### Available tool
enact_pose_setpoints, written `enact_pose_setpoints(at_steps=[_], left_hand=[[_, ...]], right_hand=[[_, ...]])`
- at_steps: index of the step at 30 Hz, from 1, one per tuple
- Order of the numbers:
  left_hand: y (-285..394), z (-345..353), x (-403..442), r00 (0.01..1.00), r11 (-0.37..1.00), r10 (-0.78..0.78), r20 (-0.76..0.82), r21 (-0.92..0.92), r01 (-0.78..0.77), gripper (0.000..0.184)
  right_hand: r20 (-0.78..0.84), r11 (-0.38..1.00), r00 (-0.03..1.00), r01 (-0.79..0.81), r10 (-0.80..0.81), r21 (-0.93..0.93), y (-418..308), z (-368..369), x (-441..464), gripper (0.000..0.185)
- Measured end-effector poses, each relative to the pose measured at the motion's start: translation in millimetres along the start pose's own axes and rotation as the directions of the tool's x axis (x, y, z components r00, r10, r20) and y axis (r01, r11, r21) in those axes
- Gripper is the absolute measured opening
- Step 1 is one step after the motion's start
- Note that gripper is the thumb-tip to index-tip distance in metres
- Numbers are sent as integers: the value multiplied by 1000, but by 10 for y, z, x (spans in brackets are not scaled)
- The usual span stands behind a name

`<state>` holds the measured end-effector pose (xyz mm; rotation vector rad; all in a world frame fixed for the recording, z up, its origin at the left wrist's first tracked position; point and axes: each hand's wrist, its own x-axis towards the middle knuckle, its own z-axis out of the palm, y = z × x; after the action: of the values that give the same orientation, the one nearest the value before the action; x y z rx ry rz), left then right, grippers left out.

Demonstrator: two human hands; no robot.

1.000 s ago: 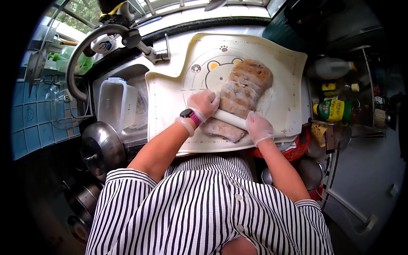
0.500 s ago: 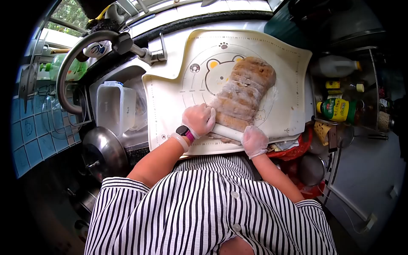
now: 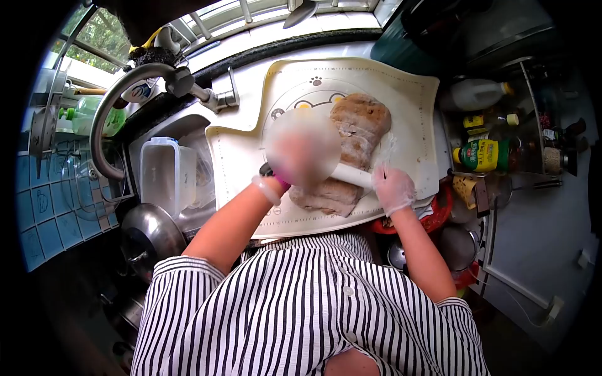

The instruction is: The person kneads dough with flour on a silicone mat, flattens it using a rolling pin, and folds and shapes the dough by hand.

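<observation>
A slab of brown, flour-dusted dough (image 3: 360, 122) with ridges across it lies on a cream baking mat (image 3: 411, 97) printed with a bear. Across the dough's lower half rests a white rolling pin (image 3: 353, 175). My right hand (image 3: 394, 188), in a clear plastic glove, is closed around the pin's right end. The pin's left end runs into a blurred patch that covers my left hand (image 3: 302, 150), so its fingers are hidden. Part of the dough beneath that patch is hidden too.
Left of the mat, a clear plastic container (image 3: 166, 175) stands in the sink under a curved faucet (image 3: 103, 119). A metal pot lid (image 3: 150, 232) is below it. On the right, a rack (image 3: 533, 106) holds several bottles. A red bag (image 3: 439, 210) shows beneath the mat's right edge.
The rolling pin and both hands have moved away from me, from the dough's near end toward its middle. The near part of the dough is now uncovered. The view has shifted slightly.
</observation>
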<state>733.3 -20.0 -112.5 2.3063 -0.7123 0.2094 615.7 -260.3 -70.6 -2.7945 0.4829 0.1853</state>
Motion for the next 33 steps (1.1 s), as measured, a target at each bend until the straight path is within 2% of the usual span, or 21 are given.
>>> enact_pose_setpoints(at_steps=[1,3,6,9,10,13,14,15,16,17,18,20,21,24,25,26,28,29,31,33], left_hand=[[-153,210,38,984,991,136,-115,33,-133,36],[-302,448,15,988,993,116,-97,48,-112,35],[-320,576,-14,995,973,99,-29,212,-90,33],[-279,509,159,981,969,186,-56,178,-173,35],[-276,504,209,975,964,211,-67,178,-197,36],[-380,589,305,957,947,278,-84,193,-259,40],[-397,607,313,961,950,267,-70,188,-250,41],[-406,606,319,969,956,245,-42,178,-234,43],[-345,551,362,995,984,98,24,148,-100,44],[-289,501,401,995,990,-52,91,138,39,45],[-268,489,416,923,946,-318,217,134,295,46],[-95,276,491,922,950,-311,232,94,297,46],[-26,202,572,980,986,-160,116,-24,163,46],[-45,214,727,992,987,-73,103,-134,87,47],[-123,360,695,997,997,65,-45,48,-63,47],[-225,506,682,996,995,-65,58,82,60,47],[-287,639,747,912,938,-319,259,227,264,45],[-304,701,740,994,969,-78,80,241,57,45],[-405,798,755,981,944,166,-97,304,-130,45],[-447,837,852,999,957,50,21,287,-54,44]], right_hand=[[40,999,998,-53,53,6,90,146,150,43],[59,996,995,-80,77,46,158,362,233,42],[71,992,993,-96,91,75,291,623,232,36],[-77,995,996,45,-38,91,389,808,273,27],[-71,995,997,42,-36,90,392,833,273,27],[-91,999,995,-31,33,23,345,819,318,32],[17,994,994,-104,104,18,327,797,336,37],[116,985,978,-173,172,6,312,732,357,42],[93,985,981,-173,172,4,254,582,367,42],[136,987,978,-155,161,-49,203,427,390,47],[191,985,969,-140,157,-99,131,261,381,51],[174,985,972,-144,160,-99,50,-127,430,52],[150,985,976,-143,157,-100,44,-227,509,52],[121,993,987,-97,105,-69,85,-251,806,51],[134,997,988,-69,73,-34,155,-56,871,49],[134,997,988,-67,71,-33,251,125,913,49],[133,989,980,-148,145,13,257,327,949,48],[144,984,977,-169,159,58,299,395,965,49],[124,986,981,-158,152,44,331,475,989,50],[100,988,983,-155,151,25,348,512,976,51]])
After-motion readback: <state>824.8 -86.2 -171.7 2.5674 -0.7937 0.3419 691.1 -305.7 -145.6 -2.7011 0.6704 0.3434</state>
